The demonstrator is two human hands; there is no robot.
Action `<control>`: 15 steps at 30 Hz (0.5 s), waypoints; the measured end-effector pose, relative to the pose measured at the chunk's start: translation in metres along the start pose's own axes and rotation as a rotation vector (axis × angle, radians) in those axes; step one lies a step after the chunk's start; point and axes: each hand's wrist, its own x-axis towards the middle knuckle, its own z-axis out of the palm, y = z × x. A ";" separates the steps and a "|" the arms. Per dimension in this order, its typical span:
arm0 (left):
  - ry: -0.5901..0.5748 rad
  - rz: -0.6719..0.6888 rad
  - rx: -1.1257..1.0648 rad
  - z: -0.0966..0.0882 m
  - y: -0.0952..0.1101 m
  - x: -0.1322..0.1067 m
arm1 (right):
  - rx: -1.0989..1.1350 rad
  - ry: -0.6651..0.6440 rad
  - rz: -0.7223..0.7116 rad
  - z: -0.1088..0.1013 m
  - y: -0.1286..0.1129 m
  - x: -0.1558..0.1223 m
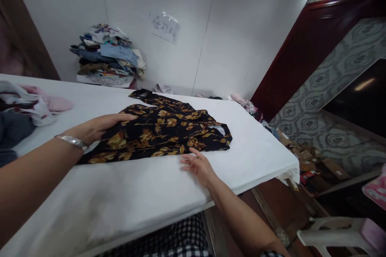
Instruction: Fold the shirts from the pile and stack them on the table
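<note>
- Pale wall [247, 48] behind everything.
- White-covered table [144, 200] fills the middle.
- Dark screen [358, 100] on patterned wallpaper, far right.
- Cartons [334, 168] piled on the right, beyond the table end.
- Tall clothes stack [108, 56] at the table's back, left of centre, against the wall.
- Loose garment heap [27, 104], pink, white and dark, at left edge, near left forearm.
- White stool [337, 240], bottom right, off the table.
- Shirt [169, 124] mid-table: black, gold-brown floral print, laid out with wrinkles, one sleeve toward the back; small white patch at right end. Left arm covers part of left end.
- Left hand [104, 125] on shirt's left part, thumb over fabric; other fingers partly hidden, can't tell if gripping.
- Right hand [199, 168] at near edge, fingers loosely spread, holding nothing; contact unclear.
- Handwritten sign [165, 28] on wall.
- Silver bracelet [72, 142], left wrist.
</note>
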 end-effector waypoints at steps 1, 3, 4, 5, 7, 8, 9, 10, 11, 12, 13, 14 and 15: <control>0.019 -0.005 0.043 -0.010 -0.005 0.004 | -0.095 0.034 -0.079 -0.013 -0.004 0.006; 0.033 -0.013 0.086 -0.024 -0.015 0.010 | -0.341 0.123 -0.284 -0.038 -0.020 0.023; 0.025 -0.015 0.084 -0.027 -0.018 0.011 | -0.490 0.173 -0.394 -0.050 -0.031 0.033; 0.011 -0.016 0.071 -0.028 -0.020 0.010 | -0.667 0.218 -0.493 -0.061 -0.042 0.044; -0.011 -0.036 0.041 -0.026 -0.020 0.006 | -1.005 0.279 -0.631 -0.077 -0.063 0.065; -0.013 -0.053 0.027 -0.023 -0.018 0.003 | -1.127 0.294 -0.663 -0.082 -0.072 0.075; -0.008 -0.074 0.016 -0.019 -0.015 0.000 | -1.206 0.305 -0.677 -0.086 -0.078 0.084; 0.002 -0.091 0.008 -0.014 -0.011 -0.003 | -1.247 0.314 -0.680 -0.089 -0.083 0.092; 0.009 -0.096 -0.004 -0.010 -0.006 -0.006 | -1.263 0.325 -0.676 -0.090 -0.086 0.100; 0.009 -0.087 -0.020 -0.005 -0.001 -0.009 | -1.269 0.336 -0.672 -0.091 -0.088 0.106; 0.003 -0.061 -0.037 -0.001 0.004 -0.011 | -1.281 0.344 -0.669 -0.092 -0.090 0.112; -0.009 -0.027 -0.048 0.002 0.010 -0.015 | -1.293 0.347 -0.667 -0.093 -0.092 0.116; -0.014 0.018 -0.047 0.003 0.016 -0.018 | -1.304 0.343 -0.668 -0.094 -0.093 0.119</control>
